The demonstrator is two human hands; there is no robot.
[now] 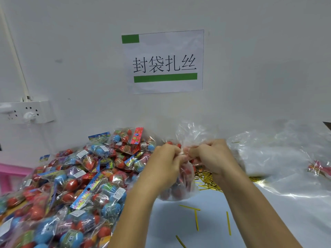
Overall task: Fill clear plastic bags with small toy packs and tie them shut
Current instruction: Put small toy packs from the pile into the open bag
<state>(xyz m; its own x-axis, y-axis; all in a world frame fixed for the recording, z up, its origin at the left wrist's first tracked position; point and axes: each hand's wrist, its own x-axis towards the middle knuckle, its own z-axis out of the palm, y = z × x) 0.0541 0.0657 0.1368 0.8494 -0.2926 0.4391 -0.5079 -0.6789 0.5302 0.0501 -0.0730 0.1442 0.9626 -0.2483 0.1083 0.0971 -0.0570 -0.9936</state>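
Both hands' grip pinches the toy-filled clear bag [176, 190] neck.

Red, blue & multicolour toy packs [75, 185] at 8 o'clock, gold twist ties [208, 179], white wall sign [163, 61] w/ green bars & black characters at 12, pink frame [10, 171] at 9

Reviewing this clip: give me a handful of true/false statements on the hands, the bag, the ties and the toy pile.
1. Both hands, left hand and right hand, pinch the neck of the filled bag. True.
2. The pile of toy packs lies to the person's right. False: it lies to the left.
3. Loose gold twist ties lie on the table. True.
4. The wall sign has red bars. False: they are green.
5. Empty clear bags lie to the right. True.
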